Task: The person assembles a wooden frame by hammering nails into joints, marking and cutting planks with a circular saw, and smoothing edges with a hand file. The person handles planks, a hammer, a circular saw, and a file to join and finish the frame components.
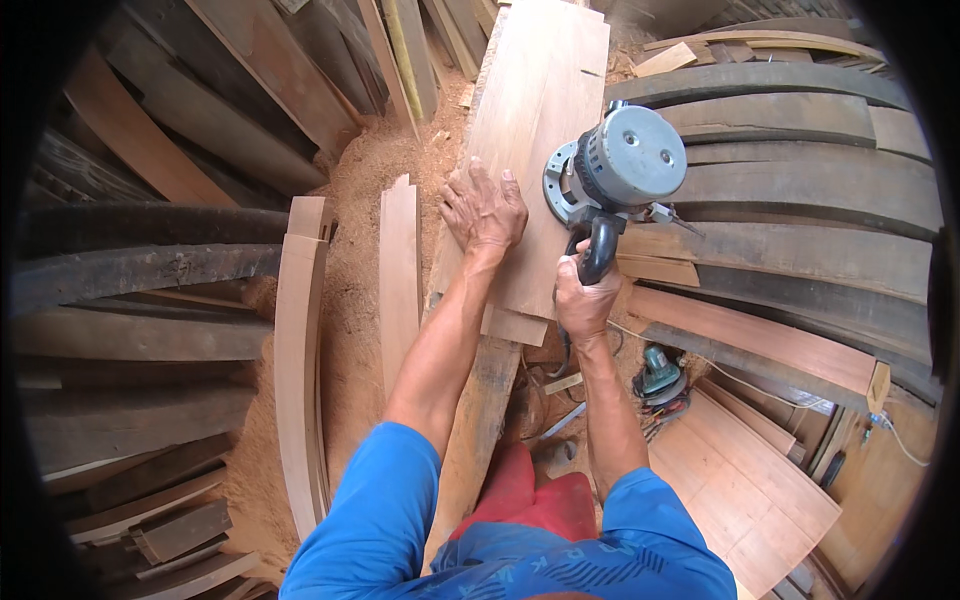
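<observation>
My right hand (585, 297) is wrapped round the black D-shaped handle (601, 250) of a router (632, 158) with a grey motor housing. The router's round metal base (560, 182) rests at the right edge of a pale wooden board (540, 90). Its cutting bit is hidden from this view. My left hand (484, 207) lies flat on the board with its fingers spread, left of the router. The board sits on a thick, rough timber beam (484, 395) that runs down beside my legs.
Sawdust (350, 330) covers the ground at left, around loose planks (400, 270) and a long strip (298, 380). Stacked dark timbers (800, 190) line the right, with more boards (130, 330) at far left. A green power tool (660, 372), cords and a pale panel (745, 480) lie at lower right.
</observation>
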Motion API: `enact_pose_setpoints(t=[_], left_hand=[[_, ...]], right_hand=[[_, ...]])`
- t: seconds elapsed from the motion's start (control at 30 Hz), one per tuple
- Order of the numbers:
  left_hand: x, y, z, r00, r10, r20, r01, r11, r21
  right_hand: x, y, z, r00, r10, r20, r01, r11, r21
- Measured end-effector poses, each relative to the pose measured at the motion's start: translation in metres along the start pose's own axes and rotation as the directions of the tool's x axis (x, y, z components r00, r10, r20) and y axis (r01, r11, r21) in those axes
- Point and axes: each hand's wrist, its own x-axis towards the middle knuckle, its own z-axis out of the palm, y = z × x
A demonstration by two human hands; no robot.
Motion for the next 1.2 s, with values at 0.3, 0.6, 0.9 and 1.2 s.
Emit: enact_pose_setpoints(t=[0.3,0.6,0.9,1.2], left_hand=[[0.004,0.005,-0.008,0.997,-0.018,0.081,0.02,1.0,-0.014],[0.002,0.004,-0.004,0.999,0.033,-0.008,-0.033,0.999,0.038],[0.004,0.006,-0.007,0.997,0.016,0.075,-0.018,1.0,0.016],[0.008,0.011,-0.004,0.99,-0.006,0.143,-0.005,0.997,0.074]], right_hand=[[0.064,0.01,0.015,1.0,0.02,-0.003,-0.02,0.999,0.047],[0.135,0.025,0.032,1.0,0.003,-0.013,-0.002,0.996,0.088],[0.186,0.034,0.041,0.997,-0.072,-0.033,0.073,0.997,0.017],[0.188,0.031,0.043,0.991,-0.114,-0.068,0.114,0.993,0.0]])
